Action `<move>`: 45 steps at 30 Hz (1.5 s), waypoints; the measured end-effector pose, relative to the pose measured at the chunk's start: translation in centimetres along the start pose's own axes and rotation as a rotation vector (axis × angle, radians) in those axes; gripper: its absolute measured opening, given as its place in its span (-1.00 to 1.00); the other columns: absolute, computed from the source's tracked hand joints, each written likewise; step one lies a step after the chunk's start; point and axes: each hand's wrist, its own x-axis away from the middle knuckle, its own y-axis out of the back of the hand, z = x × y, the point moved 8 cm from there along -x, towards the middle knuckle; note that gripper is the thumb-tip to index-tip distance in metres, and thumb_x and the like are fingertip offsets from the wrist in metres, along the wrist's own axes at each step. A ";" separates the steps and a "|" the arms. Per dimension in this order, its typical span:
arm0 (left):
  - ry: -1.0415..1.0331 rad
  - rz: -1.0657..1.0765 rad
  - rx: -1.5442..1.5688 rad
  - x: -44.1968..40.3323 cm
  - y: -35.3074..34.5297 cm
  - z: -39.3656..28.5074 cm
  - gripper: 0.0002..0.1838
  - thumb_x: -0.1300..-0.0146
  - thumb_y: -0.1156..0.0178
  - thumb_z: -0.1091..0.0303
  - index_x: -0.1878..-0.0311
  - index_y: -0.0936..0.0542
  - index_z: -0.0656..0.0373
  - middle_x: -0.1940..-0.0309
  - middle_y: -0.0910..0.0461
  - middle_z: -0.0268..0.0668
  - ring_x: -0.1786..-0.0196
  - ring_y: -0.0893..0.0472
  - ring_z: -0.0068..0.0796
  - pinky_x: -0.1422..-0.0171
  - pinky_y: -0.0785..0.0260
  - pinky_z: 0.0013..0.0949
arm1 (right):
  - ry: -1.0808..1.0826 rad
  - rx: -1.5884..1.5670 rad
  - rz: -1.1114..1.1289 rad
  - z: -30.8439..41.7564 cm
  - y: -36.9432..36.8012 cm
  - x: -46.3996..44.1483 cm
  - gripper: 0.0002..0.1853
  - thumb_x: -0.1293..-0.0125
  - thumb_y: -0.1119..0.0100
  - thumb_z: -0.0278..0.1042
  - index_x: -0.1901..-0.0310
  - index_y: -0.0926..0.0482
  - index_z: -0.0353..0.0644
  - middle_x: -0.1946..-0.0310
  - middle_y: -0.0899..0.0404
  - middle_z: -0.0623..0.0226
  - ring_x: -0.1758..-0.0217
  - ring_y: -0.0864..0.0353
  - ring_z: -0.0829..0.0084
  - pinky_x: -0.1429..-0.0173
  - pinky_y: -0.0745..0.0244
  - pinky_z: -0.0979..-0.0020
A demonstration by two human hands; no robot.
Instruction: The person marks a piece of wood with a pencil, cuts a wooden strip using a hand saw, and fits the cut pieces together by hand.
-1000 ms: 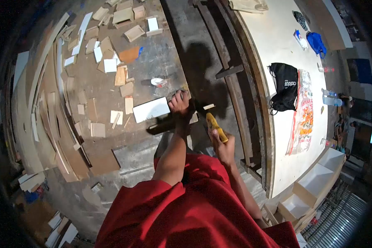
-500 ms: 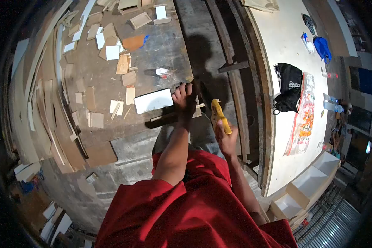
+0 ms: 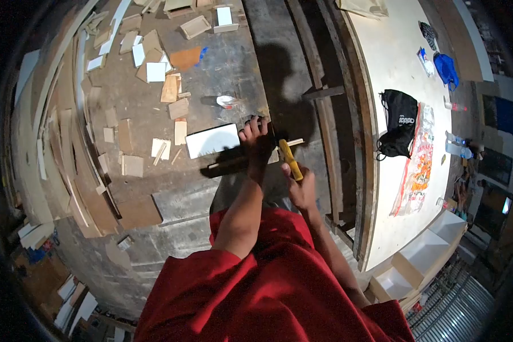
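My left hand (image 3: 258, 142) bears down at the table's corner, with its fingers bent over a narrow wooden strip (image 3: 214, 166). The strip passes under the hand, and its pale end (image 3: 295, 142) juts past the table edge. In my right hand (image 3: 302, 190) is the yellow handle of a handsaw (image 3: 290, 161), close to the right of my left hand. The saw's dark blade is hard to make out against the shadow. Beside my left fingers lies a white rectangular board (image 3: 212, 141).
Wood offcuts (image 3: 169, 88) and a small white-and-red item (image 3: 226, 102) lie about the brown worktable (image 3: 222, 62). Long boards (image 3: 68, 154) line its left side. Across a gap, a pale panel (image 3: 359, 34) carries a black drawstring bag (image 3: 398, 122) and a printed plastic bag (image 3: 417, 165).
My right hand has shifted left with the handsaw, bringing its handle nearer my left hand. More of the strip's protruding end shows now. My left hand stays in about the same place.
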 end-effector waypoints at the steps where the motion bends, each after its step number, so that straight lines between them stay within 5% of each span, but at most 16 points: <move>1: -0.001 0.035 0.026 0.1 0.2 0.0 -0.65 -0.30 -0.23 0.18 -0.13 -0.63 -0.06 -0.16 -0.59 -0.30 -0.13 -0.55 -0.26 -0.13 -0.26 -0.09 | 0.012 -0.033 0.024 0.3 0.0 -0.1 -0.49 -0.53 -0.26 0.08 0.09 -0.63 -0.37 0.46 -0.46 0.49 0.38 -0.35 0.64 0.32 -0.31 0.46; 6: -0.036 -0.032 -0.039 0.2 -0.8 0.2 -0.62 -0.29 -0.25 0.11 -0.14 -0.64 -0.05 -0.17 -0.59 -0.29 -0.14 -0.55 -0.25 -0.12 -0.28 -0.09 | -0.115 -0.084 0.054 0.2 0.4 0.6 -0.48 -0.54 -0.24 0.07 0.05 -0.62 -0.40 0.46 -0.48 0.44 0.35 -0.35 0.59 0.30 -0.35 0.40; 9: -0.014 0.031 -0.020 1.2 -0.3 0.1 -0.65 -0.32 -0.21 0.12 -0.12 -0.64 -0.05 -0.16 -0.60 -0.31 -0.12 -0.56 -0.28 -0.10 -0.28 -0.10 | -0.075 -0.066 0.059 0.3 0.7 0.6 -0.52 -0.53 -0.27 0.03 0.14 -0.62 -0.38 0.47 -0.46 0.49 0.35 -0.33 0.62 0.33 -0.32 0.41; 11: 0.010 0.060 -0.001 0.4 -0.6 0.1 -0.68 -0.36 -0.18 0.12 -0.11 -0.64 -0.05 -0.15 -0.60 -0.33 -0.09 -0.57 -0.31 -0.09 -0.28 -0.12 | -0.061 -0.131 0.051 0.2 1.1 0.9 -0.43 -0.52 -0.23 0.19 0.31 -0.55 -0.29 0.54 -0.40 0.58 0.46 -0.32 0.67 0.42 -0.20 0.46; 15: -0.042 0.003 -0.070 0.0 0.0 0.1 -0.68 -0.31 -0.21 0.12 -0.09 -0.64 -0.07 -0.17 -0.59 -0.35 -0.11 -0.56 -0.31 -0.06 -0.26 -0.14 | -0.001 -0.094 0.042 0.2 0.8 0.5 -0.45 -0.52 -0.23 0.19 0.31 -0.56 -0.25 0.56 -0.38 0.59 0.47 -0.31 0.68 0.43 -0.19 0.46; 18: -0.005 0.087 0.022 0.1 0.3 -0.1 -0.65 -0.27 -0.23 0.14 -0.10 -0.64 -0.06 -0.17 -0.58 -0.36 -0.13 -0.56 -0.32 -0.08 -0.27 -0.14 | -0.210 -0.003 0.025 -2.4 2.1 0.4 -0.47 -0.51 -0.25 0.19 0.31 -0.56 -0.21 0.57 -0.39 0.60 0.49 -0.31 0.68 0.43 -0.19 0.47; 24: -0.028 0.076 -0.026 0.7 0.0 -0.1 -0.64 -0.21 -0.24 0.18 -0.09 -0.63 -0.05 -0.15 -0.57 -0.33 -0.11 -0.55 -0.28 -0.08 -0.28 -0.12 | -0.021 -0.134 0.129 0.2 0.1 0.0 -0.46 -0.51 -0.26 0.19 0.28 -0.58 -0.24 0.51 -0.43 0.55 0.45 -0.33 0.68 0.40 -0.22 0.48; 26: 0.013 -0.035 0.031 0.6 -1.2 0.3 -0.62 -0.21 -0.23 0.20 -0.11 -0.62 -0.07 -0.16 -0.56 -0.33 -0.13 -0.54 -0.27 -0.10 -0.27 -0.12 | -0.143 -0.083 0.124 2.0 0.4 0.7 -0.60 -0.54 -0.24 -0.08 0.20 -0.59 -0.37 0.50 -0.47 0.47 0.40 -0.35 0.66 0.34 -0.32 0.42; 34: 0.008 0.060 0.048 -0.3 1.0 0.0 -0.62 -0.26 -0.22 0.13 -0.13 -0.61 -0.06 -0.16 -0.56 -0.32 -0.12 -0.54 -0.29 -0.10 -0.26 -0.11 | -0.123 -0.081 0.084 -0.1 1.2 1.3 -0.47 -0.52 -0.29 0.06 0.09 -0.64 -0.44 0.48 -0.50 0.42 0.35 -0.38 0.59 0.31 -0.36 0.38; 37: 0.007 -0.017 0.010 -0.2 0.0 0.0 -0.64 -0.25 -0.21 0.16 -0.11 -0.62 -0.06 -0.14 -0.58 -0.33 -0.11 -0.54 -0.30 -0.07 -0.25 -0.12 | 0.056 0.001 0.043 -0.1 0.9 1.0 -0.44 -0.53 -0.24 0.14 0.27 -0.58 -0.35 0.55 -0.39 0.51 0.43 -0.32 0.61 0.36 -0.28 0.39; 42: -0.035 -0.010 -0.029 -0.2 1.0 -0.1 -0.68 -0.21 -0.24 0.18 -0.05 -0.63 -0.09 -0.10 -0.59 -0.35 -0.08 -0.55 -0.31 -0.05 -0.24 -0.14 | 0.079 -0.127 0.087 2.3 -0.3 -0.8 -0.44 -0.52 -0.24 0.16 0.24 -0.59 -0.32 0.54 -0.41 0.53 0.44 -0.32 0.64 0.38 -0.27 0.42; 44: -0.003 -0.010 -0.015 -0.5 0.2 0.0 -0.68 -0.21 -0.24 0.19 -0.05 -0.63 -0.10 -0.11 -0.59 -0.36 -0.07 -0.55 -0.31 -0.05 -0.24 -0.14 | -0.089 -0.071 0.059 0.6 0.9 1.0 -0.48 -0.53 -0.24 0.14 0.24 -0.59 -0.29 0.54 -0.41 0.57 0.45 -0.32 0.68 0.39 -0.24 0.45; 45: 0.026 -0.004 -0.005 -0.2 -0.2 0.2 -0.69 -0.22 -0.24 0.21 -0.04 -0.62 -0.10 -0.11 -0.60 -0.37 -0.06 -0.56 -0.31 -0.04 -0.24 -0.14 | -0.136 -0.063 0.093 -0.6 1.1 1.1 -0.49 -0.52 -0.27 0.03 0.11 -0.61 -0.44 0.45 -0.48 0.47 0.33 -0.34 0.61 0.29 -0.34 0.41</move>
